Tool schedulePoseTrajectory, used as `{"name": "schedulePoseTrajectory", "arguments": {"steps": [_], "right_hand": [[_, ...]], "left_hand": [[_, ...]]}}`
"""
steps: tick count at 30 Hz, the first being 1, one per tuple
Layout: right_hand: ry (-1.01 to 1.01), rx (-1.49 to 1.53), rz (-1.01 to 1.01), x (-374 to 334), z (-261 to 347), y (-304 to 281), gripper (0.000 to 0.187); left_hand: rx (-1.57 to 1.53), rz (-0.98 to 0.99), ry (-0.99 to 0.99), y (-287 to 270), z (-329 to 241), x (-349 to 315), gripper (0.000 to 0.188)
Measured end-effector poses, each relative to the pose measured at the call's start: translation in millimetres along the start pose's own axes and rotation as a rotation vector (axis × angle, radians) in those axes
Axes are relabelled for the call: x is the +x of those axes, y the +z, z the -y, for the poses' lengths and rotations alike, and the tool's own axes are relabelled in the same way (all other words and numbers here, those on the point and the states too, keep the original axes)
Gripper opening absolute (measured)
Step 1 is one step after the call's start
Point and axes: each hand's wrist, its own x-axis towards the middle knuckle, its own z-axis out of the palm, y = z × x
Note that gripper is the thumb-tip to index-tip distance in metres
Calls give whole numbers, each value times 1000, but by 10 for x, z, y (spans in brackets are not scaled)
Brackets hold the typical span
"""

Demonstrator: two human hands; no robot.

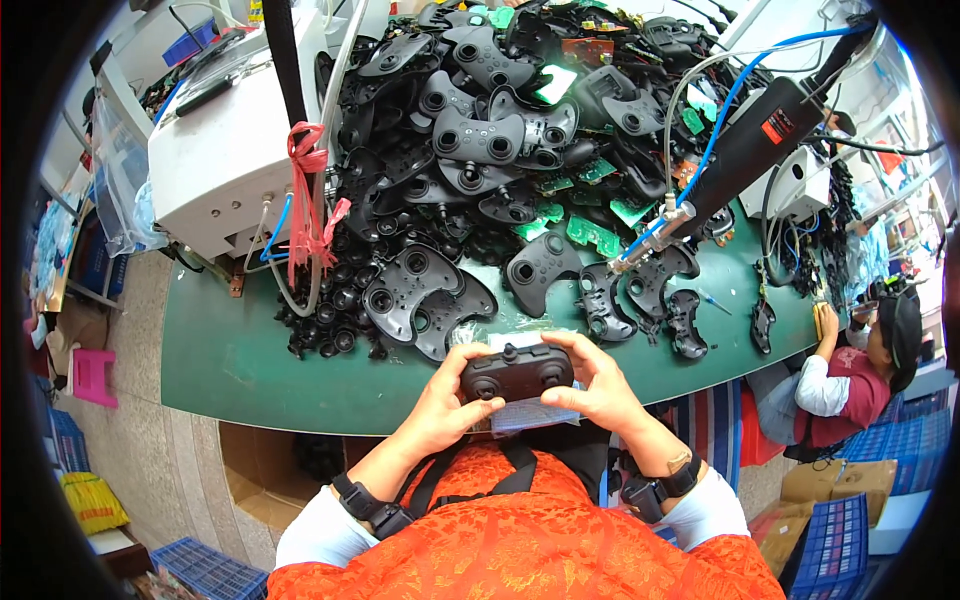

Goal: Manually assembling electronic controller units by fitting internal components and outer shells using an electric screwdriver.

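A black game controller (518, 374) is held level between both my hands over the front edge of the green table (270, 385). My left hand (445, 398) wraps round its left end, the thumb lying along the lower side by a thumbstick. Round the right end curls my right hand (602, 385), its thumb pressed to the near side. A small knob stands up from the far edge of the controller. Just beyond my hands lie curved black controller shells (425, 292), a single shell (541, 270) and clear plastic film.
A tall heap of black shells (490, 135) and green circuit boards (592, 236) covers the table's back. Small black round parts (325, 315) lie at left. A white machine (235, 140) stands beside them. A black power screwdriver (745, 150) slants in from the right. A co-worker (850, 385) sits at right.
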Motion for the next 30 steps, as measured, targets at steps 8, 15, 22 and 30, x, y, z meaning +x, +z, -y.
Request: {"name": "schedulePoseTrajectory", "arguments": {"steps": [8,15,22,30], "right_hand": [[12,-122,-47,-59,2,90,54],[-49,-282,-26,-63,-22,111,51],[-35,-285,20,-26,13,99,50],[34,-226,39,-44,-2,93,51]], "left_hand": [[26,27,-46,-17,-235,39,59],[255,-53,-24,53,-411,185,31],[206,-62,32,54,-305,151,26],[235,-8,-46,59,-470,186,26]]}}
